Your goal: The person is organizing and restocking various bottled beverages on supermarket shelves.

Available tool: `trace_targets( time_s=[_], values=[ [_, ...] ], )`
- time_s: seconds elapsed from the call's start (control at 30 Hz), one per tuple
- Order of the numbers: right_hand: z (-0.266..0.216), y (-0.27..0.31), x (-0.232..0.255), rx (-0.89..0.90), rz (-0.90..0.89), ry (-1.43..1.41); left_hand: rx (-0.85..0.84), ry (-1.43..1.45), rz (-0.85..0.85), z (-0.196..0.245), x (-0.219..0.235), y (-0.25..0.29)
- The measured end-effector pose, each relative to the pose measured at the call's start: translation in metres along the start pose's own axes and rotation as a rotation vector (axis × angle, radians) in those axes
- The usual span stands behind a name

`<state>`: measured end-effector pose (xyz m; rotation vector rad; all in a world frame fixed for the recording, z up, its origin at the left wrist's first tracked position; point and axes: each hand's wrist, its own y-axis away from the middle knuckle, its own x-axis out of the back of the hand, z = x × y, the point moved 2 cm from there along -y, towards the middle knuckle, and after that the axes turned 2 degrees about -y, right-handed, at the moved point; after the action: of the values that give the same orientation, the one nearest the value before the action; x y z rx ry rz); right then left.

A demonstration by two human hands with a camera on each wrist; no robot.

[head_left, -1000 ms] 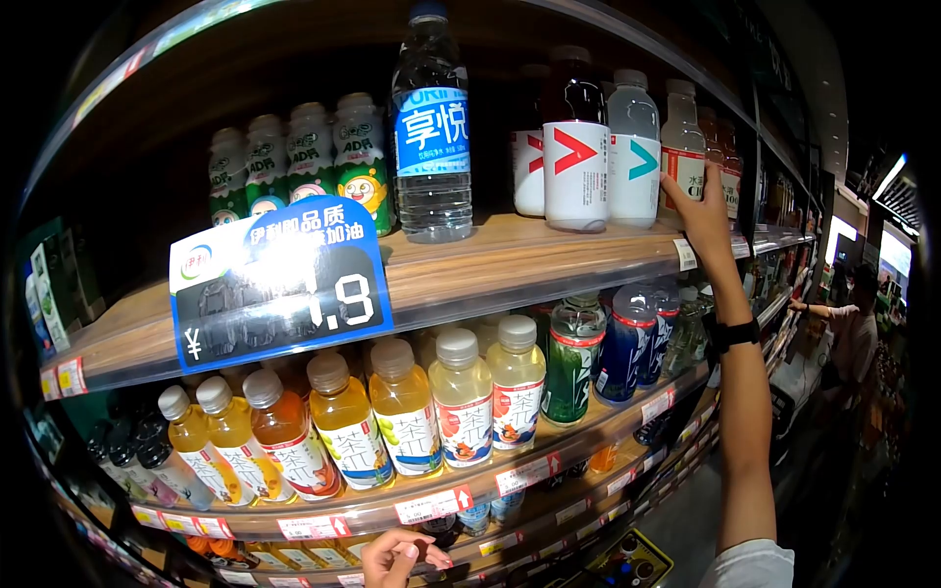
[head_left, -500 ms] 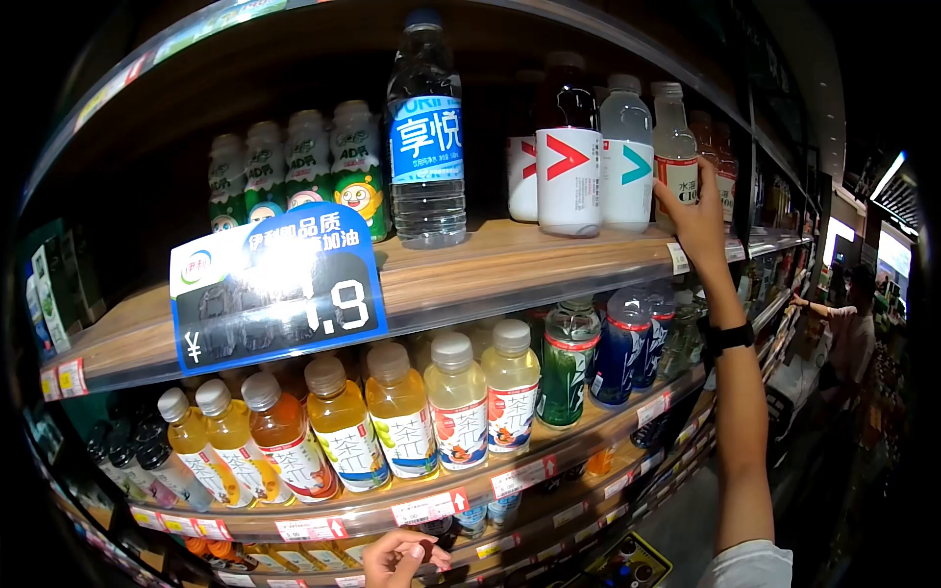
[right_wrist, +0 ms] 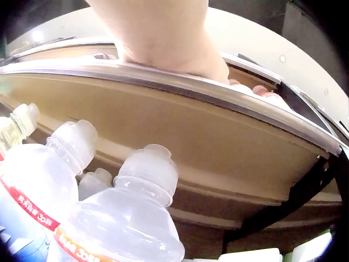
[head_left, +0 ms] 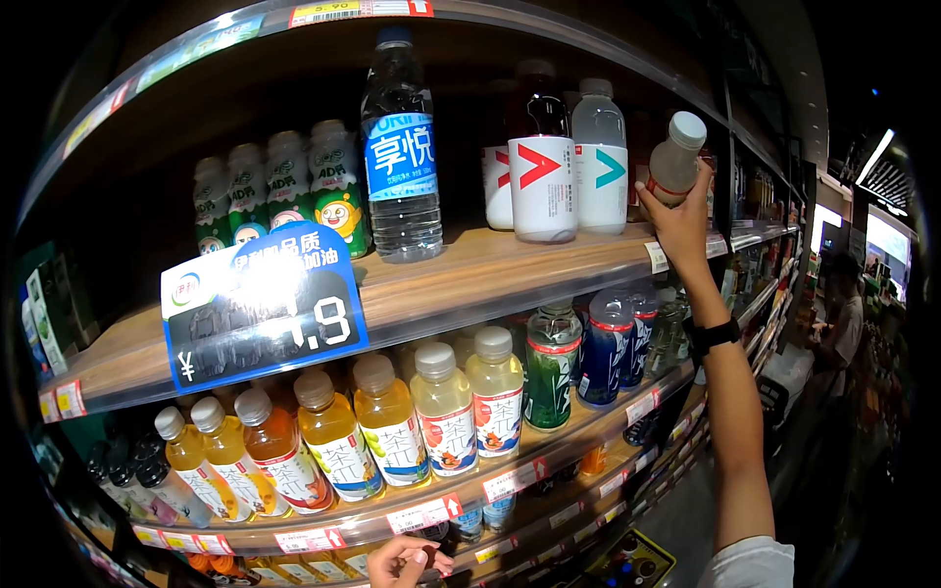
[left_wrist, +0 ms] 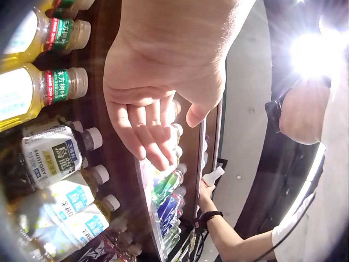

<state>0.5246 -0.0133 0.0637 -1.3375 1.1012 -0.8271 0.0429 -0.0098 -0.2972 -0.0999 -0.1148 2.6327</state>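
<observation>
My right hand grips a drink bottle with a white cap, a clear neck and a reddish label band. The bottle is tilted above the upper shelf, right of a bottle with a teal arrow. In the left wrist view that same bottle shows small beyond the shelves. My left hand hangs low in front of the shelf edge, its fingers loosely bent with nothing held. The right wrist view shows mostly wrist; the fingers are hidden there.
On the upper shelf stand a tall water bottle, a red-arrow bottle and several green bottles. A blue price sign juts from the edge. Tea bottles line the shelf below. Another person stands in the aisle.
My right hand has taken hold of the bottle and lifted it off the upper shelf, tilting its cap toward me. The head view has shifted slightly; the left hand stays low.
</observation>
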Motion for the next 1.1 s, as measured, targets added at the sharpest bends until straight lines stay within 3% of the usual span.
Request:
trace_targets(
  time_s=[0.03,0.13,0.2,0.27,0.4,0.47,0.7,0.73,0.77,0.9,1.0,1.03,1.1],
  values=[
    [-0.003,-0.002,0.000,-0.006,0.005,0.000,-0.284,0.088,0.037,0.004,-0.004,-0.003],
    [-0.012,0.005,0.002,0.068,0.113,0.095,-0.312,0.012,0.066,-0.005,0.003,-0.005],
    [-0.005,0.006,0.003,0.054,0.129,-0.049,-0.332,0.007,0.057,-0.004,0.003,0.000],
    [0.002,0.006,0.005,0.179,0.168,0.058,-0.313,0.061,0.020,0.036,-0.016,0.009],
    [-0.015,0.009,0.010,0.078,0.239,0.059,-0.369,0.116,-0.050,0.040,-0.013,0.015],
    [-0.006,0.012,0.009,0.167,0.285,0.051,-0.371,0.118,-0.053,0.040,-0.013,0.018],
    [0.003,0.026,0.018,0.164,0.287,0.026,-0.394,0.081,-0.043,0.042,-0.013,0.025],
    [-0.014,0.022,0.022,0.186,0.282,0.034,-0.398,0.085,-0.052,0.043,-0.014,0.026],
    [-0.030,0.027,0.020,0.112,0.429,-0.233,-0.388,0.062,-0.014,0.046,-0.015,0.028],
    [-0.078,0.056,0.033,-0.103,0.344,-0.353,-0.375,0.069,-0.010,0.044,-0.014,0.026],
    [-0.100,0.092,0.038,0.194,0.093,-0.455,-0.356,0.141,-0.066,0.038,-0.017,0.027],
    [-0.128,0.102,0.042,-0.112,-0.011,-0.769,-0.350,0.125,-0.082,0.040,-0.021,0.028],
    [-0.162,0.139,0.041,-0.262,-0.069,-0.976,-0.327,0.100,-0.105,0.043,-0.027,0.028]
  ],
)
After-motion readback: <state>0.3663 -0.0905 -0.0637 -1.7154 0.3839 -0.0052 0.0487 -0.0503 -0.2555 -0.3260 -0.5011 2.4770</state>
